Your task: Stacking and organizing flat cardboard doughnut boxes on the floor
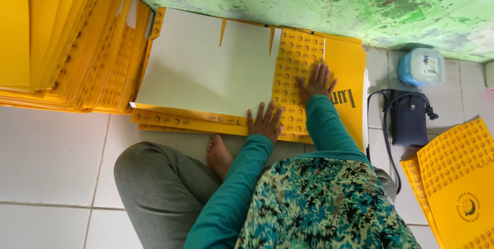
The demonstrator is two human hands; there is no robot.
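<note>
Both flat and open, left hand and right hand press on the yellow perforated cardboard sheet.

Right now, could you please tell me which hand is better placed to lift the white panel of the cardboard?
Probably the left hand: its fingers rest at the near corner of the white panel. The right hand lies flat on the dotted yellow strip, off the panel.
</note>
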